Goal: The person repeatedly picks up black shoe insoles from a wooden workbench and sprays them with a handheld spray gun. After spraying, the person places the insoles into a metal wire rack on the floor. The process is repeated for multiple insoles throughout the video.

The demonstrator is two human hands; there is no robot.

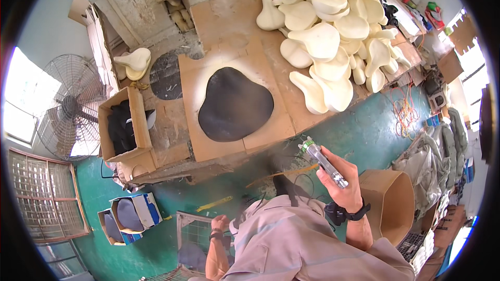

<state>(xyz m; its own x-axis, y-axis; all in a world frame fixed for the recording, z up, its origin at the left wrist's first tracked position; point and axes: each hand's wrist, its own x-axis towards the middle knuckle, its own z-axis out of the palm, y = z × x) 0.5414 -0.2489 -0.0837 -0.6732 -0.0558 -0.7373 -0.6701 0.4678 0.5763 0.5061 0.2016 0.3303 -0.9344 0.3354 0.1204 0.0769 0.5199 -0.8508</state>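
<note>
My right hand [341, 177] is wrapped round a metal spray gun [325, 164] with a green part at its front end, held above the floor beside the table's front edge. A black saddle-shaped piece [234, 105] lies flat on a cardboard sheet [260, 67], with pale overspray on the cardboard round it. Low at my left side, my left hand [221, 222] is closed next to a metal-framed wire cart [182, 220]. Whether anything is inside its fingers is hidden.
Cream foam bicycle saddles [323, 41] are heaped at the table's right. A cardboard box [148, 148] of black pieces stands at its left end, near a large fan [70, 106]. Another open carton [367, 184] is at my right. Blue-and-white boxes [152, 209] sit on the green floor.
</note>
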